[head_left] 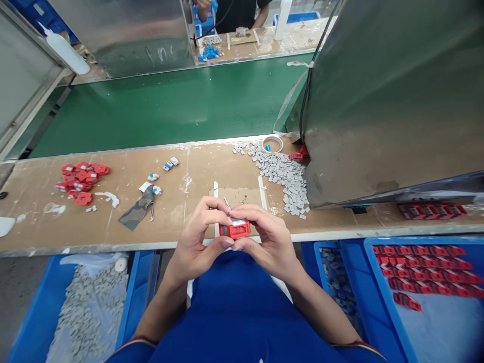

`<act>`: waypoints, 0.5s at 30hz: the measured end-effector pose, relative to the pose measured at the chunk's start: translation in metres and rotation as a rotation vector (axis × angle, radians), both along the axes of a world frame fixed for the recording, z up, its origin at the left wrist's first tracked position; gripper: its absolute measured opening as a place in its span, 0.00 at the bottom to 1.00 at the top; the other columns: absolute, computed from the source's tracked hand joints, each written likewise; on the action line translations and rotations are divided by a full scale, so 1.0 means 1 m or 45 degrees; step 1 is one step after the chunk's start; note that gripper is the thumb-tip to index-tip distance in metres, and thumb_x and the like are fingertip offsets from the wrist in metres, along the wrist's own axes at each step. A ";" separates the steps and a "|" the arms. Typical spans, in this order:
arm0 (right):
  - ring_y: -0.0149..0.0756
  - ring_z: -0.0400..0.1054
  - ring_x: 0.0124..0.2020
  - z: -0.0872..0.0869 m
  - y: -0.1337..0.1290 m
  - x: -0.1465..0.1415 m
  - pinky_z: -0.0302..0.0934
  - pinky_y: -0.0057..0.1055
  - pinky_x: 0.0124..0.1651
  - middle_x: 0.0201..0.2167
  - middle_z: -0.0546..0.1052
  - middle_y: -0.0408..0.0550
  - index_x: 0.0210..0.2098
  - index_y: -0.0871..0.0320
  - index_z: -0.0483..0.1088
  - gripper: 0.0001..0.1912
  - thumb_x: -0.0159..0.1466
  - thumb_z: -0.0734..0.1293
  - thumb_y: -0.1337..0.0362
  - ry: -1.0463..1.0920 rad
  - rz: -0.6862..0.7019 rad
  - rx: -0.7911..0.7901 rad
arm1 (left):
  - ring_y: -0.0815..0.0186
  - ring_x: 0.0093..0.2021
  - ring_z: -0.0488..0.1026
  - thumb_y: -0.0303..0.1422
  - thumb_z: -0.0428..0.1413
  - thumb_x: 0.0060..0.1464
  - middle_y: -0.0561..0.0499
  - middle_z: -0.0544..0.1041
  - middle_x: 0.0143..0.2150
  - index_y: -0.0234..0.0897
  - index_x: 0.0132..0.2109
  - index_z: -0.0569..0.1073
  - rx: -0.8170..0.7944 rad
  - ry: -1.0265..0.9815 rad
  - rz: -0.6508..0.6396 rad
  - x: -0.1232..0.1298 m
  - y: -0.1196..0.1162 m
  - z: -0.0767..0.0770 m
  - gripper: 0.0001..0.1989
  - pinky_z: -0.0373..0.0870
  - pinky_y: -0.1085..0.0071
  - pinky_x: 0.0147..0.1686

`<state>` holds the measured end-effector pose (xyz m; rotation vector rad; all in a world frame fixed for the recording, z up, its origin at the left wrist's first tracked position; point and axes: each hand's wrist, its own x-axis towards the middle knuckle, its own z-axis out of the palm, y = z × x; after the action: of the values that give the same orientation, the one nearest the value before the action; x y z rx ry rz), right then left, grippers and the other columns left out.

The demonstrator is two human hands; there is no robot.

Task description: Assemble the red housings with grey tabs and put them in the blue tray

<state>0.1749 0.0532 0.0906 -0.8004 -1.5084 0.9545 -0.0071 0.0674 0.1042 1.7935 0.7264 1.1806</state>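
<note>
Between both hands, over the near edge of the workbench (200, 171), is a small red plastic toy vehicle body (236, 230) with grey parts on it. My left hand (204, 234) grips its left end with thumb and fingers. On the other end, my right hand (264, 237) closes its thumb and fingertips. The fingers hide part of the top. Beyond the hands, two white tape strips (262, 194) mark the bench. A heap of small grey plastic pieces (285, 176) spreads to the right, beside a tape roll (272, 144).
Red parts (81, 179) lie piled at left, near a camouflage cloth strip (138, 209). A blue bin (412, 322) holds rows of red vehicles; another bin (34, 312) holds grey pieces. A metal panel (378, 111) stands right. Across the green conveyor belt (181, 106) is another person (238, 15).
</note>
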 end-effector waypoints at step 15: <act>0.38 0.76 0.48 -0.011 -0.007 -0.009 0.70 0.34 0.53 0.47 0.82 0.52 0.49 0.57 0.77 0.18 0.66 0.75 0.53 0.170 0.029 -0.149 | 0.59 0.49 0.70 0.38 0.54 0.69 0.46 0.69 0.46 0.43 0.50 0.73 0.018 0.290 0.015 -0.010 -0.005 -0.002 0.07 0.71 0.66 0.47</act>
<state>0.1662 0.0464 0.0800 -0.7877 -1.3585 1.1001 -0.0168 0.0628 0.1020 1.9582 0.8621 1.0004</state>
